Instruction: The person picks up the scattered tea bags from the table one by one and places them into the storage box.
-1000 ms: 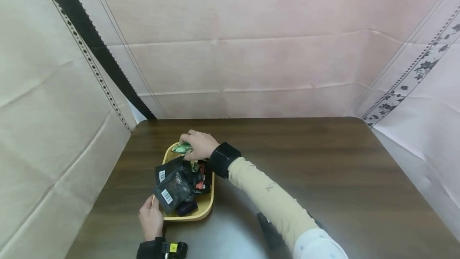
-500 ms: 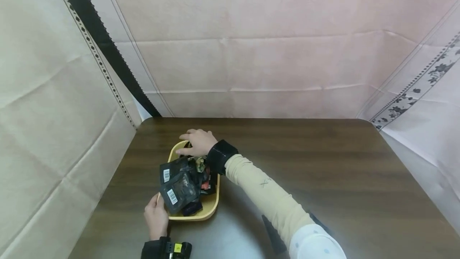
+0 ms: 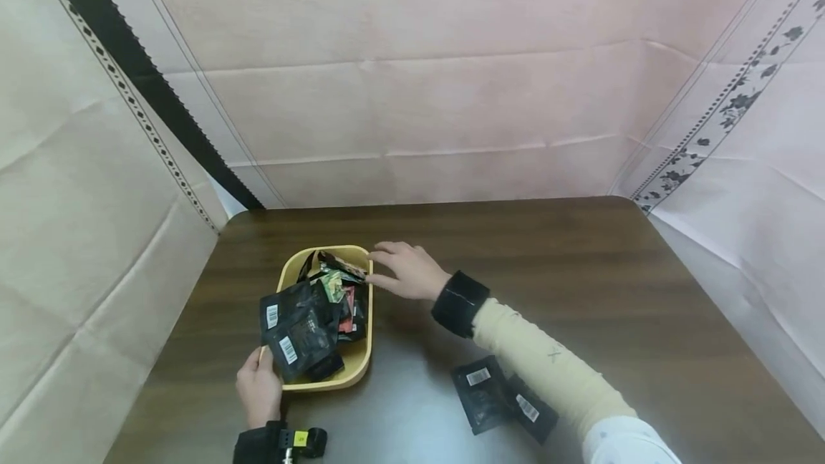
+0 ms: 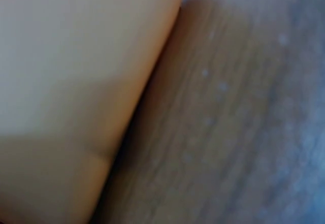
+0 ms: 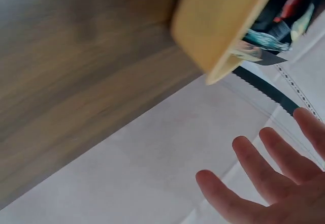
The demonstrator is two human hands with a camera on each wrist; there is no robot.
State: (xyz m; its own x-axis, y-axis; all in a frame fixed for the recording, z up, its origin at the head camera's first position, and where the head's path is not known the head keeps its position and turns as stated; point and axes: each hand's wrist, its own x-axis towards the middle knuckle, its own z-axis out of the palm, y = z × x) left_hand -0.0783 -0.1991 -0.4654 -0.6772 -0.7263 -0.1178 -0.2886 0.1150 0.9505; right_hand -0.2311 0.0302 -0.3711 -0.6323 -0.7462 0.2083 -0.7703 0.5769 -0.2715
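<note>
A yellow plastic basket (image 3: 361, 367) stands on the left part of the table, holding several small foil packets. My left hand (image 3: 259, 387) grips its front left rim. Black pouches (image 3: 306, 331) with white barcode labels lean over that side. Behind them lie a green packet (image 3: 333, 286) and a black and red one (image 3: 346, 315). Just off the basket's back right edge, my right hand (image 3: 410, 271) holds nothing, its fingers spread. In the right wrist view those fingers (image 5: 261, 170) stand apart from the basket. The left wrist view shows only the basket's blurred wall (image 4: 66, 56) and the table.
Two black pouches, one (image 3: 480, 396) partly beside the other (image 3: 533, 414), lie on the brown wooden table (image 3: 399, 428) near the right forearm. Pale cloth sheets (image 3: 451, 92) hang behind the table and at both sides.
My right hand has drawn back from over the basket to its right, uncovering the packets at the back. The pouches on the table now show more fully. My left hand keeps its grip.
</note>
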